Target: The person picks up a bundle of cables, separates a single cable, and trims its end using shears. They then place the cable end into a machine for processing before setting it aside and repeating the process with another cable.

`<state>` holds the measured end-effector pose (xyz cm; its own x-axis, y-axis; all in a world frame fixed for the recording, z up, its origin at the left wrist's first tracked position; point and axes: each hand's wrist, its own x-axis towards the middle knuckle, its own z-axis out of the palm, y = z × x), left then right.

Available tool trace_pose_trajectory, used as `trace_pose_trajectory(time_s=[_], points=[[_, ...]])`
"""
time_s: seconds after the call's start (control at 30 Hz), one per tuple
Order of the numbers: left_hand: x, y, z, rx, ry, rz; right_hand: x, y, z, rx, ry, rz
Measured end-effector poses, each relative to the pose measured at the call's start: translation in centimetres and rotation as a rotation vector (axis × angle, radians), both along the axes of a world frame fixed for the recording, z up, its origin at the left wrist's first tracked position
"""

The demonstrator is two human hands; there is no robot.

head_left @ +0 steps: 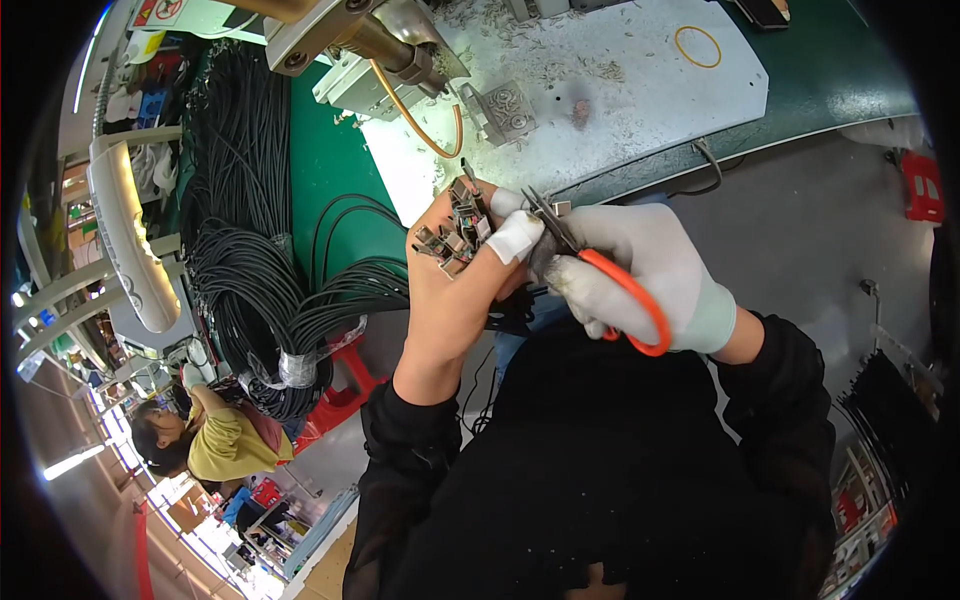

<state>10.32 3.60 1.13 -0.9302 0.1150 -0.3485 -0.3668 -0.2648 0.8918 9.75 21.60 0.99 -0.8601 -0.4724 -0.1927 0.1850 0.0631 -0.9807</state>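
My left hand (446, 300), bare with white tape on the thumb and a finger, is closed around a bunch of cable ends with small metal connectors (460, 232). Black cables (365, 285) run from near this hand to the left. In a white glove, my right hand (660, 255) grips scissors with orange handles (655, 318). Their dark blades (550, 218) point up and left, right beside my taped left thumb. A small metal piece shows by the blades; whether they touch it I cannot tell. My gloved fingertips hide part of the space between the hands.
A machine head (385, 50) with a metal fixture (505, 112) stands over a pale board (620, 120) strewn with small clippings. A large coil of black cable (240, 270) hangs at the left. A lit lamp (135, 235) and a person in yellow (235, 440) are farther left.
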Motion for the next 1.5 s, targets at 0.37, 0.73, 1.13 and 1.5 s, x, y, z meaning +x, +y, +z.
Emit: trace_pose_trajectory(time_s=[0.37,0.73,1.13,1.5], points=[[-3.5,-3.8,-3.6,0.09,-0.057,0.207,-4.7,-0.6,-3.3,0.311,0.463,-0.137],[-9.2,-4.6,-3.1,-0.108,-0.025,-0.061,-11.9,-2.5,-3.0,-0.003,-0.113,0.093],[-8.8,-4.2,-2.9,-0.568,0.153,-0.066,-12.7,-2.5,-3.7,0.0,0.041,0.149],[-8.8,-3.8,-3.4,-0.732,0.28,-0.076,-13.4,-2.4,-6.6,0.142,0.996,0.229]])
